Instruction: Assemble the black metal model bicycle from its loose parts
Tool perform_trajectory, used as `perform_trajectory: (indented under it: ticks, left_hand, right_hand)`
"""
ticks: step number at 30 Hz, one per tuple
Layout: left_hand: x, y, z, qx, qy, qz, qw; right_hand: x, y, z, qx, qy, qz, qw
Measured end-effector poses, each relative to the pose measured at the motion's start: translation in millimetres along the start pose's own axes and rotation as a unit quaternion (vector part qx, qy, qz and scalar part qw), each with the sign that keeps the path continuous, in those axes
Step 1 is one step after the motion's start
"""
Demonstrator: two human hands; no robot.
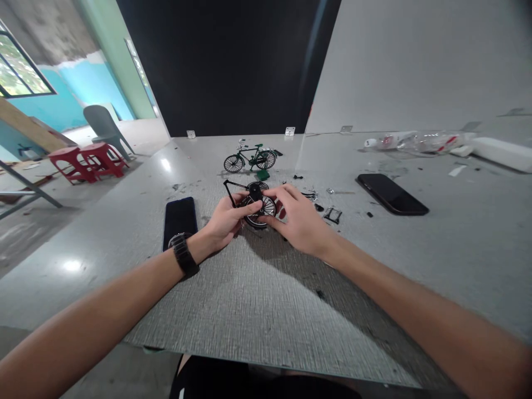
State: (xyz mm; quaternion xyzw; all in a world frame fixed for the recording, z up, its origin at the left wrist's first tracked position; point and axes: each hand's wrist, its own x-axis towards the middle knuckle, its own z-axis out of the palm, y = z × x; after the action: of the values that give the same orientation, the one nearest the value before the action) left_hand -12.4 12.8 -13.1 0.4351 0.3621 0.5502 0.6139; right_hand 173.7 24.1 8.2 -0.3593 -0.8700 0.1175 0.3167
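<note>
Near the middle of the table, both hands hold a partly built black model bicycle (266, 213) with a spoked wheel and a thin frame sticking out to the left. My left hand (226, 218) is closed on its frame side, the thumb lying over the wheel. On the right, my right hand (297, 219) pinches the wheel's edge with thumb and fingers. Behind them a green model bicycle (251, 158) stands upright, with a small green piece (262, 175) in front of it. Small dark and metal parts (333, 215) lie right of my right hand.
A phone (180, 217) lies beside my left wrist, another phone (391, 194) at the right. Plastic-wrapped items (428, 142) and a white block (502, 154) sit at the back right. A black panel (228, 66) rises behind the table (233, 310). Red stools (89, 160) stand beyond, left.
</note>
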Motion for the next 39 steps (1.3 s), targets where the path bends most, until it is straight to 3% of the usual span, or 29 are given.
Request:
perform_trajectory:
  ticks: [6, 11, 15, 18, 25, 28, 34, 39]
  left_hand:
    - [-1, 3, 3.2, -0.005, -0.004, 0.000, 1.000]
    - [1, 8, 5.1, -0.003, 0.095, 0.021, 0.995]
    - [2, 9, 5.3, -0.021, 0.152, 0.033, 0.988]
    - [2, 8, 5.9, -0.027, 0.147, 0.024, 0.989]
    - [2, 9, 8.6, -0.027, 0.144, 0.024, 0.989]
    - [2, 10, 9.7, -0.031, 0.146, 0.030, 0.988]
    - [1, 11, 7.7, -0.032, 0.156, 0.013, 0.987]
    - [3, 13, 2.5, -0.086, 0.121, 0.003, 0.989]
  right_hand:
    - [1, -1, -1, -0.002, -0.009, 0.004, 1.000]
    - [1, -5, -6, -0.031, 0.010, 0.015, 0.999]
    - [0, -11, -4, -0.066, -0.097, -0.005, 0.993]
    - [-3, -15, 5, -0.082, -0.141, -0.004, 0.987]
    - [-9, -13, 17, -0.094, -0.168, 0.004, 0.981]
    - [-10, -11, 15, -0.097, -0.165, -0.023, 0.981]
    - [-10, -9, 12, 0.009, -0.159, -0.028, 0.987]
    - [-8, -14, 10, -0.014, -0.135, -0.011, 0.991]
